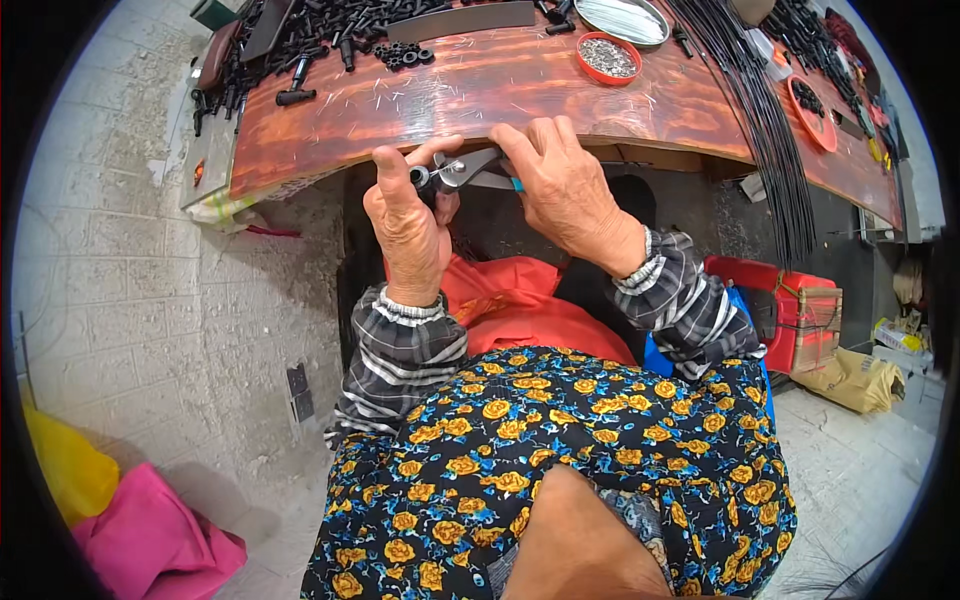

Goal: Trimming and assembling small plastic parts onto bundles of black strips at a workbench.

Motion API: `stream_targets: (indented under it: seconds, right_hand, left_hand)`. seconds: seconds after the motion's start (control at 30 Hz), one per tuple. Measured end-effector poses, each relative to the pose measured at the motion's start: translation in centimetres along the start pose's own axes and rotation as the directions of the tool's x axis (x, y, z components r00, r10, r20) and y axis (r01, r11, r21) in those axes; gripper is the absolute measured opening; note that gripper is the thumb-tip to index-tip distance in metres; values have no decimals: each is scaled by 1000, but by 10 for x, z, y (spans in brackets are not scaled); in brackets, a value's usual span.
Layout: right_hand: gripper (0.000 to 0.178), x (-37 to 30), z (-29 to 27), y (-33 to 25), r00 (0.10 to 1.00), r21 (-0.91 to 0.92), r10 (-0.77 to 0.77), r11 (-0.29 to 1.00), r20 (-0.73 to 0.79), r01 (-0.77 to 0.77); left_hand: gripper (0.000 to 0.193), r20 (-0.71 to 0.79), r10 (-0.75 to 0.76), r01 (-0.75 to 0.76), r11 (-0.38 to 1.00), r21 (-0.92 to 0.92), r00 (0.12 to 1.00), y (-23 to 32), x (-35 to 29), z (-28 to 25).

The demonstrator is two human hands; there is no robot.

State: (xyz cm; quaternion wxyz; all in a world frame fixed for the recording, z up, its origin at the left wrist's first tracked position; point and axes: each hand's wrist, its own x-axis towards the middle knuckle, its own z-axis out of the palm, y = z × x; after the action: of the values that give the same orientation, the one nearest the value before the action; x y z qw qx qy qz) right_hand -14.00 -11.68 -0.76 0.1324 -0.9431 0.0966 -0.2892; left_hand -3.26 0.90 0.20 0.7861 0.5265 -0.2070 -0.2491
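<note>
Just in front of the table's near edge, my left hand (405, 225) pinches a small black plastic fitting (421, 179), thumb pointing up. My right hand (570, 190) grips metal pliers (475, 166); a bit of turquoise shows at the handle under my fingers. The head of the pliers meets the black fitting between my two hands. My fingers hide much of the fitting and the handles, so I cannot tell whether the jaws are closed on it.
On the wooden table (480, 95) lie piled black fittings (345, 50), a red dish of small metal pieces (608, 60) and a tray of thin white sticks (622, 18). Long black rods (775, 150) hang over the edge at right. A red crate (795, 315) stands at right.
</note>
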Motion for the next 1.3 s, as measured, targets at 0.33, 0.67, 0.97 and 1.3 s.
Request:
stream_targets:
  seconds: [0.33,0.67,0.97,1.3]
  right_hand:
    - [33,18,-32,37,971,-138,-238,961,31,240]
    - [49,23,-55,25,473,507,-253,664,844,-550]
    - [27,5,-46,27,735,650,-196,645,649,-401]
    - [50,7,-60,9,927,94,-222,975,302,203]
  left_hand:
    - [65,197,-15,31,997,-77,980,-9,-6,-12]
    - [38,322,-96,56,990,131,942,16,-12,-14]
    - [43,414,-70,23,993,118,908,15,-12,-15]
    - [38,346,-83,30,988,155,935,20,-7,-24]
